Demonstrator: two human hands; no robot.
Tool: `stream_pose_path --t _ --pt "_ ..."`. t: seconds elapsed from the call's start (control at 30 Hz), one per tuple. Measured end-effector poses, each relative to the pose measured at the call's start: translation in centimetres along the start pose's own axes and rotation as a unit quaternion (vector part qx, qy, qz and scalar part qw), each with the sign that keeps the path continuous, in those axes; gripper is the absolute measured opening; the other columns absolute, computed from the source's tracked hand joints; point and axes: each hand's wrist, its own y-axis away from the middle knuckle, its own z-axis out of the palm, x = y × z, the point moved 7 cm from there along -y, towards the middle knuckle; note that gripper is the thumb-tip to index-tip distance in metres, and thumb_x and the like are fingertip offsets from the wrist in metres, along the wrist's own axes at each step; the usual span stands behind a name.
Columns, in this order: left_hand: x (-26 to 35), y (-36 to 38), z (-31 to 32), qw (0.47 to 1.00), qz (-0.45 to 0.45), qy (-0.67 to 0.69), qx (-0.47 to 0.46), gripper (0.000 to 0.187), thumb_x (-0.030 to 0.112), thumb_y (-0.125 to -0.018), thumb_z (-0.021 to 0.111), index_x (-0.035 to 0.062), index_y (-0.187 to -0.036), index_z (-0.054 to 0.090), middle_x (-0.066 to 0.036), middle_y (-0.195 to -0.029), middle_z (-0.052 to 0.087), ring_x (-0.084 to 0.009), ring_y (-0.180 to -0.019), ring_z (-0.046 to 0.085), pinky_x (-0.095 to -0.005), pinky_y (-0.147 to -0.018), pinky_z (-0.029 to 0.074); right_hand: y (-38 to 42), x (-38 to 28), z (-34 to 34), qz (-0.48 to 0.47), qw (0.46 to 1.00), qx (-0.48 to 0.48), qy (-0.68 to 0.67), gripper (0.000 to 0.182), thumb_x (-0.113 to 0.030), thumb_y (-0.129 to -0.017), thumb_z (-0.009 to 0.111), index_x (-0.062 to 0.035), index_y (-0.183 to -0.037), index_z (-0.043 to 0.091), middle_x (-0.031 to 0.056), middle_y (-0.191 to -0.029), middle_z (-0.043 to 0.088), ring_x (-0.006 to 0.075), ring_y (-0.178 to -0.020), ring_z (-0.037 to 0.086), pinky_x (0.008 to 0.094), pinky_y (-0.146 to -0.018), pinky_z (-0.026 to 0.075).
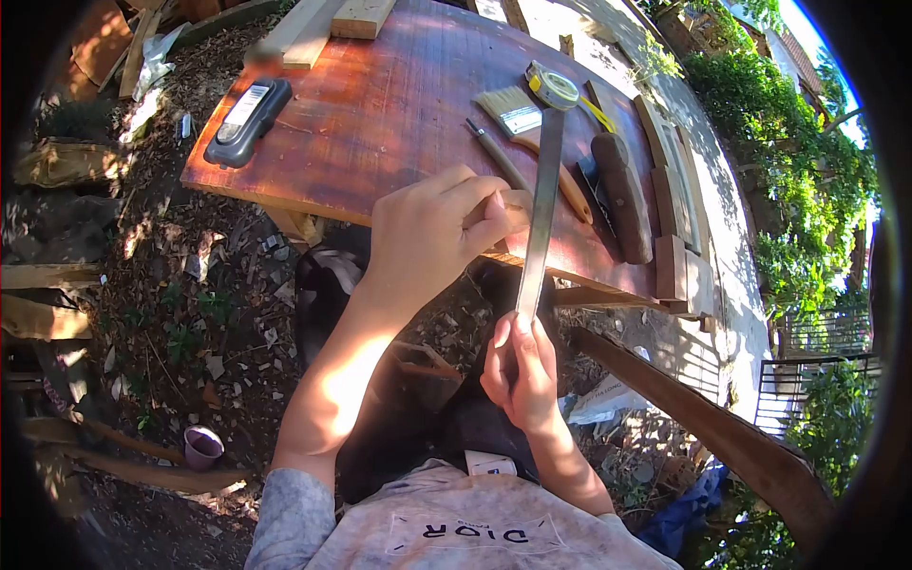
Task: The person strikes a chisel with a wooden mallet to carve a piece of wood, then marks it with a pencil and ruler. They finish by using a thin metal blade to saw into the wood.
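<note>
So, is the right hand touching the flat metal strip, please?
Touching. The head view shows it: the right hand is closed on the near end of the flat metal strip.

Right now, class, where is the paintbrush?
In the head view, the paintbrush lies on the tabletop, right of centre, its bristles beside the tape measure, partly hidden behind the metal strip.
</note>
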Motion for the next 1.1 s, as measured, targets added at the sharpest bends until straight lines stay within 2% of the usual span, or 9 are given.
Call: stream_pose_path --t 0.27,0.37,0.47,0.53,0.63,0.7,0.77,0.97,1.1 --pt "0.5 0.0 0.4 0.999 -0.040 -0.014 0.000 0.019 0.021 -0.097 0.067 0.0072 -0.103 0.079 -0.006 -0.087 0.072 -0.0228 -0.075 0.072 -0.0342 -0.067 0.055 -0.3 -1.6 -1.1 0.004 0.998 -0.029 0.057 0.036 -0.031 -0.118 0.033 -0.0049 -0.106 0.054 0.0026 -0.053 0.050 0.0068 -0.037 0.035 0.0222 -0.038 0.029" --pt "1.1 -0.3 0.3 0.999 -0.042 -0.010 0.007 0.018 0.015 -0.097 0.065 0.0045 -0.103 0.079 -0.009 -0.087 0.072 -0.0227 -0.075 0.072 -0.0334 -0.068 0.055 -0.6 -1.9 -1.7 -0.083 0.971 0.029 0.221 0.030 -0.024 -0.117 0.037 -0.0022 -0.106 0.056 0.0040 -0.057 0.053 0.0093 -0.045 0.047 0.0261 -0.045 0.036" --pt "1.4 -0.4 0.4 0.998 -0.052 -0.024 -0.005 0.017 0.012 -0.097 0.065 0.0024 -0.104 0.078 -0.010 -0.088 0.072 -0.0232 -0.078 0.072 -0.0328 -0.070 0.055 -0.5 -2.2 -1.9 -0.110 0.951 0.055 0.283 0.023 -0.018 -0.115 0.041 -0.0030 -0.106 0.056 0.0062 -0.059 0.056 0.0170 -0.048 0.057 0.0319 -0.047 0.043" --pt "1.7 -0.3 0.5 0.999 -0.044 -0.030 0.010 0.018 0.019 -0.098 0.066 0.0061 -0.102 0.078 -0.008 -0.086 0.072 -0.0250 -0.074 0.071 -0.0348 -0.067 0.054 -0.5 -2.0 -2.1 -0.129 0.939 0.066 0.312 0.022 -0.018 -0.114 0.042 -0.0036 -0.105 0.056 0.0071 -0.060 0.057 0.0217 -0.050 0.062 0.0344 -0.049 0.046" --pt "1.9 -0.2 0.6 0.998 -0.050 -0.028 0.009 0.018 0.017 -0.098 0.065 0.0046 -0.103 0.077 -0.008 -0.087 0.071 -0.0240 -0.074 0.070 -0.0336 -0.068 0.054 -0.6 -2.1 -1.8 -0.110 0.979 -0.011 0.170 0.024 -0.018 -0.116 0.040 -0.0040 -0.106 0.056 0.0041 -0.060 0.055 0.0127 -0.050 0.054 0.0291 -0.050 0.043" --pt "2.1 -0.3 0.7 0.997 -0.070 -0.016 -0.004 0.017 0.009 -0.097 0.064 0.0002 -0.106 0.076 -0.010 -0.089 0.071 -0.0219 -0.079 0.070 -0.0314 -0.073 0.054 -0.6 -1.3 -1.7 -0.003 0.997 -0.081 0.001 0.030 -0.026 -0.117 0.037 -0.0057 -0.108 0.056 0.0023 -0.061 0.055 0.0073 -0.048 0.045 0.0244 -0.049 0.037" --pt "2.6 -0.4 0.7 0.998 -0.065 -0.026 -0.003 0.017 0.009 -0.098 0.064 -0.0001 -0.106 0.076 -0.009 -0.089 0.071 -0.0211 -0.080 0.069 -0.0313 -0.073 0.053 -0.5 -1.4 -1.9 0.064 0.991 -0.109 -0.037 0.031 -0.029 -0.118 0.036 -0.0063 -0.110 0.056 0.0022 -0.062 0.055 0.0063 -0.049 0.042 0.0232 -0.050 0.036" --pt "2.7 -0.4 0.8 0.998 -0.054 -0.031 0.000 0.017 0.008 -0.098 0.063 0.0002 -0.105 0.075 -0.010 -0.089 0.071 -0.0227 -0.079 0.069 -0.0323 -0.073 0.053 -0.6 -1.1 -1.8 -0.011 0.998 -0.064 -0.018 0.029 -0.027 -0.117 0.039 -0.0055 -0.110 0.057 0.0024 -0.062 0.055 0.0088 -0.046 0.046 0.0261 -0.045 0.034" --pt "2.6 -0.3 0.8 0.998 -0.059 -0.038 -0.004 0.016 0.008 -0.098 0.063 0.0005 -0.105 0.076 -0.010 -0.090 0.072 -0.0239 -0.081 0.071 -0.0327 -0.074 0.054 -0.5 -2.4 -2.2 -0.139 0.962 0.022 0.233 0.024 -0.022 -0.116 0.042 -0.0030 -0.110 0.056 0.0028 -0.061 0.054 0.0103 -0.050 0.050 0.0281 -0.050 0.040"
